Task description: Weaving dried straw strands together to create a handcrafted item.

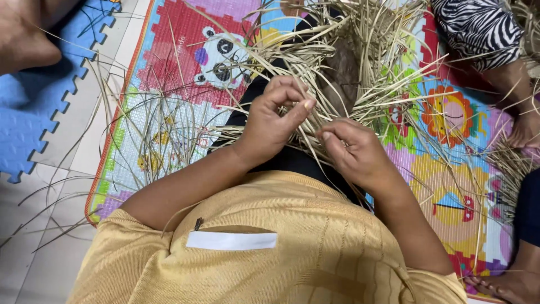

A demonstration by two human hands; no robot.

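Observation:
My left hand (274, 119) and my right hand (353, 151) are close together over my lap, both with fingers pinched on thin dried straw strips (315, 67). The pale tan strips fan out upward and sideways from my hands in a loose tangled bundle over my dark-clothed legs (281, 157). My yellow shirt fills the bottom of the view. Where the strips cross under my fingers is hidden.
A colourful picture play mat (185, 62) lies on the floor beneath the straw. Blue foam puzzle tiles (34, 112) sit at left. Another person in zebra-print clothing (478, 28) sits at top right, and someone's foot (506, 284) shows at bottom right. Loose strips trail across the floor at left.

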